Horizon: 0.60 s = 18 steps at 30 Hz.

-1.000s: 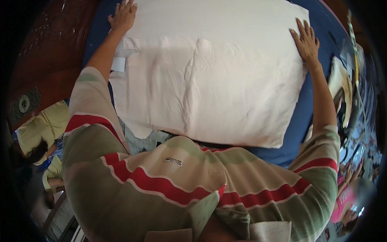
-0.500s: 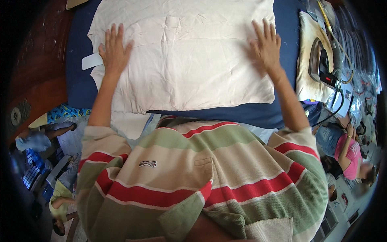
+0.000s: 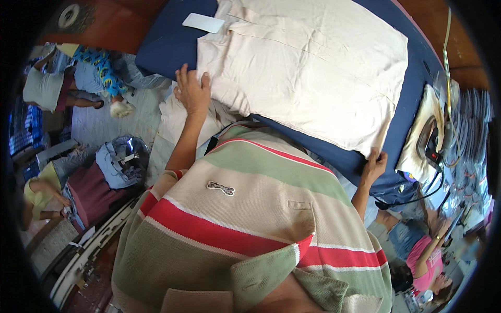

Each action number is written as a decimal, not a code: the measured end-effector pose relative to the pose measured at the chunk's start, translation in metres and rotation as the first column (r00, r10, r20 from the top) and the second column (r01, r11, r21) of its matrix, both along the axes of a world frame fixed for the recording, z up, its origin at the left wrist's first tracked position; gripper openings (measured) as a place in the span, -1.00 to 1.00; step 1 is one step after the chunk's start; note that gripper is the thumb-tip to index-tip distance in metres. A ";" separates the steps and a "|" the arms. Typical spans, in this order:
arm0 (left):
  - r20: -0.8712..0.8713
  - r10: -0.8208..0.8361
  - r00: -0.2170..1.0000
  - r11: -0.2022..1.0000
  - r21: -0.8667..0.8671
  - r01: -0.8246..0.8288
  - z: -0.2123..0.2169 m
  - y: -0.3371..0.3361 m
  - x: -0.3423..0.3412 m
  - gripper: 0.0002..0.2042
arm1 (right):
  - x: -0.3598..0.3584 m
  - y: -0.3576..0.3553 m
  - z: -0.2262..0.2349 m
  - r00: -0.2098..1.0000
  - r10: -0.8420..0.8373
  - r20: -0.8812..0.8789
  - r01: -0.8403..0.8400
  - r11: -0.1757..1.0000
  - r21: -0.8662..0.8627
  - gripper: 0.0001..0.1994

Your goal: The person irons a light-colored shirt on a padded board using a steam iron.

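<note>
A cream garment (image 3: 313,68) lies spread over a navy padded board (image 3: 162,49), with soft creases across it. At its near right corner, my right hand (image 3: 374,166) pinches the cloth edge between thumb and fingers. My left hand (image 3: 193,94) is at the near left edge, fingers apart, over the board's rim beside the cloth. A blank white tag (image 3: 203,22) sticks out from the garment's far left side. Part of the cloth hangs below the board near my left forearm.
An iron (image 3: 429,141) rests on a scorched cream pad (image 3: 412,156) at the right, its cord looping nearby. Stacks of bagged dark garments (image 3: 475,125) stand beyond it. Co-workers sit at the left and lower right, one in a pink shirt (image 3: 425,263).
Both hands have left the flat middle of the garment for its near edge. My right hand has taken hold of the corner. The view has turned, tilting the board.
</note>
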<state>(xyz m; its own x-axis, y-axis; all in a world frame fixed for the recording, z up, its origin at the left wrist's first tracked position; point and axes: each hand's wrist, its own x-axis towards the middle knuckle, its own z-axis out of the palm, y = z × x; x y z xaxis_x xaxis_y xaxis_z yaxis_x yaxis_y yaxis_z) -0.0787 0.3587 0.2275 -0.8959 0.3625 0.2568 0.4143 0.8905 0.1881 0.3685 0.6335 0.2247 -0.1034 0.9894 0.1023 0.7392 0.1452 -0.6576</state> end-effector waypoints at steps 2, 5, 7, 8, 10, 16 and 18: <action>0.160 0.020 0.987 0.988 0.151 -0.045 0.012 0.002 -0.001 -0.63 | -0.002 0.006 0.000 0.943 -0.061 -0.328 0.067 0.998 0.007 -0.68; 0.301 0.070 0.951 0.921 0.346 -0.178 0.027 0.005 -0.002 -0.71 | -0.005 0.016 0.005 0.933 -0.059 -0.356 0.109 0.987 0.121 -0.68; 0.345 0.092 0.934 0.928 0.310 -0.206 0.034 0.002 -0.003 -0.73 | -0.006 0.015 0.011 0.972 0.011 -0.234 0.043 0.974 0.223 -0.67; 0.358 0.106 0.928 0.946 0.252 -0.205 0.033 0.001 -0.003 -0.74 | -0.008 0.008 0.017 0.985 -0.045 -0.169 0.076 0.981 0.180 -0.62; 0.377 0.155 0.913 0.968 0.125 -0.216 0.030 -0.008 -0.004 -0.73 | -0.003 -0.001 0.017 0.993 -0.098 0.070 0.092 0.992 0.088 -0.66; -0.144 -0.211 0.967 0.949 0.207 0.238 0.019 0.014 -0.084 -0.53 | -0.025 -0.010 0.013 0.963 0.031 0.269 -0.166 0.852 0.496 -0.64; -0.154 -0.351 0.924 0.929 0.071 0.364 0.027 0.037 -0.116 -0.51 | -0.061 -0.022 0.022 0.939 0.224 0.263 -0.331 0.801 0.498 -0.68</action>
